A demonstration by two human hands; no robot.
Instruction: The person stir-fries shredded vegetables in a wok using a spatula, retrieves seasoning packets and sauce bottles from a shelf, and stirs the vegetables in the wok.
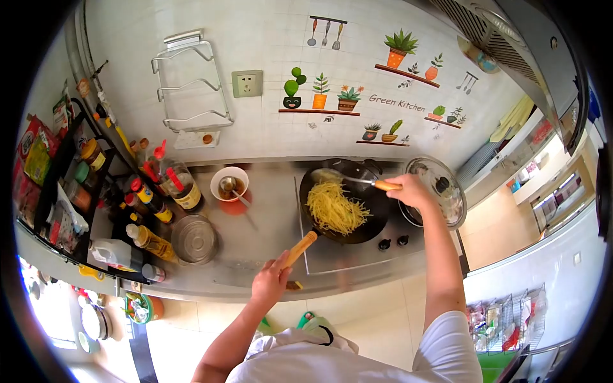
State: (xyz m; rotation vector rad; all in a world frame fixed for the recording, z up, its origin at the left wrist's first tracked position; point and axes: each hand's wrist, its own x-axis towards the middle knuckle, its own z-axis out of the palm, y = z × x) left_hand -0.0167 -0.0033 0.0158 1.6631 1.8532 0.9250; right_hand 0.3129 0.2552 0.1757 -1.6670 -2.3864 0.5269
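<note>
My left hand (270,279) is closed round the wooden handle of a dark wok (377,220) on the stove. In my right hand (412,191) is the wooden-ended handle of a metal spatula (348,179). The spatula's head is at the upper left inside the wok, by the edge of a heap of pale yellow shreds (335,207), which look like shredded potato. A glass lid (440,191) with a black knob lies right of the wok, partly behind my right hand.
Left of the stove (319,258) stands a white bowl (220,175) with a ladle in it. A round metal-lidded pot (194,239), several sauce bottles and a black rack (64,185) fill the counter's left. A range hood (504,38) hangs at upper right.
</note>
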